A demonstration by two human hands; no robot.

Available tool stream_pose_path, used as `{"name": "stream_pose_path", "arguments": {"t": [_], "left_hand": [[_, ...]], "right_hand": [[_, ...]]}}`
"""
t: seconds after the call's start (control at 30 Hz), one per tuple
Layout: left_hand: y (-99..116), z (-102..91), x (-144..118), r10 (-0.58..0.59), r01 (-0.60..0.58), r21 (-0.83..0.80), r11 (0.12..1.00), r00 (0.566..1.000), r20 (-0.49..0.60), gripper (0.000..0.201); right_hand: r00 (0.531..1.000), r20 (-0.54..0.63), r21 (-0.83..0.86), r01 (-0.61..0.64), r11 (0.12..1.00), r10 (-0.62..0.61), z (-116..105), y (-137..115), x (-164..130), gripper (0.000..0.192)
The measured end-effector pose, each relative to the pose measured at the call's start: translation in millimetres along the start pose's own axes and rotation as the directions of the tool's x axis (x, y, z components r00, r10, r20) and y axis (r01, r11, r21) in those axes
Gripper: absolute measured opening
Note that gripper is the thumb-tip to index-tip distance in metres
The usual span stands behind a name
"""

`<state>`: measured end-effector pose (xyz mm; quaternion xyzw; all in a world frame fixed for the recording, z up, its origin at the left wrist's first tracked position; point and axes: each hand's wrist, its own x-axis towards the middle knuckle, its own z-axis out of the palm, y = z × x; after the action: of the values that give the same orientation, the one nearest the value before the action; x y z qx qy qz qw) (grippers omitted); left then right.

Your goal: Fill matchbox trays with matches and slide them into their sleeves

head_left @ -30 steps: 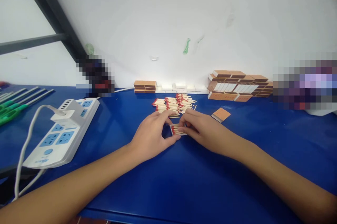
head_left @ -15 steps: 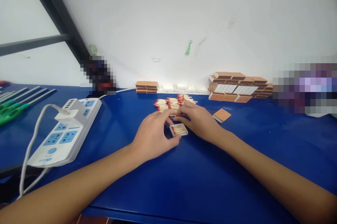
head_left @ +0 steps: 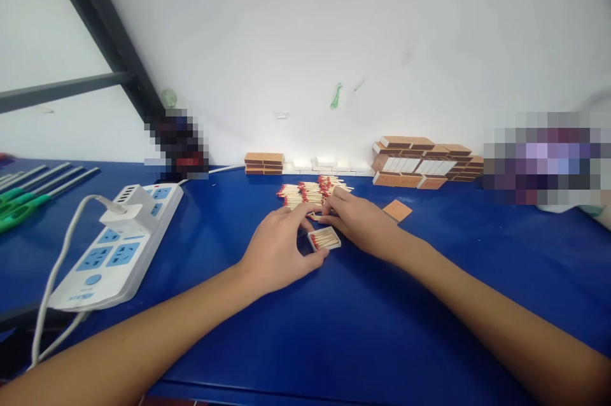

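My left hand curves around a small white matchbox tray, its thumb at the near edge and its fingers at the far left side. Several red-tipped matchsticks lie in the tray. Just beyond it, my right hand is closed, its fingertips pinching at a few matchsticks beside my left index finger. A pile of loose matchsticks is spread behind both hands, partly hidden by them. To the right of my right hand lies an orange matchbox cover.
Along the wall stand stacked orange matchboxes, white trays and a larger matchbox stack. A white power strip with a plugged-in cable sits at left, near green-handled scissors. Everything rests on a blue table.
The view has shifted slightly. My hands stay almost in place around the tray, and my right fingertips have moved slightly at the edge of the match pile.
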<state>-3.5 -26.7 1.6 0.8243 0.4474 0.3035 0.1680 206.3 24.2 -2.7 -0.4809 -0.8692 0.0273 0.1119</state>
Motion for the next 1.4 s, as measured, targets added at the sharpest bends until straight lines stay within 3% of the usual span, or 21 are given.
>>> {"name": "stream_pose_path", "arguments": {"t": [0.13, 0.37, 0.7, 1.07, 1.4], "left_hand": [[-0.6, -0.7, 1.8, 0.015, -0.015, -0.022, 1.000, 0.999, 0.034, 0.061], [-1.3, -0.3, 3.2, 0.002, -0.001, -0.026, 1.000, 0.999, 0.041, 0.063], [-5.1, 1.2, 4.1, 0.005, -0.004, -0.024, 1.000, 0.999, 0.042, 0.062], [-6.9, 1.9, 4.2, 0.041, -0.040, -0.020, 0.999, 0.998, 0.055, 0.059], [-6.5, 2.1, 3.7, 0.054, -0.053, -0.019, 0.998, 0.997, 0.061, 0.061]], "right_hand": [[1.000, -0.007, -0.075, 0.000, 0.997, 0.000, -2.7, 7.7, -13.4, 0.016], [1.000, 0.003, -0.057, 0.017, 0.998, -0.017, -10.9, 18.5, -30.0, 0.016], [0.998, 0.067, 0.054, -0.002, 0.999, -0.001, -13.6, 21.9, -34.0, 0.018], [0.999, 0.045, 0.015, 0.000, 1.000, 0.000, -17.4, 29.0, -35.8, 0.019], [0.988, 0.151, 0.107, -0.030, 0.994, 0.013, -24.0, 25.1, -36.7, 0.023]]}}
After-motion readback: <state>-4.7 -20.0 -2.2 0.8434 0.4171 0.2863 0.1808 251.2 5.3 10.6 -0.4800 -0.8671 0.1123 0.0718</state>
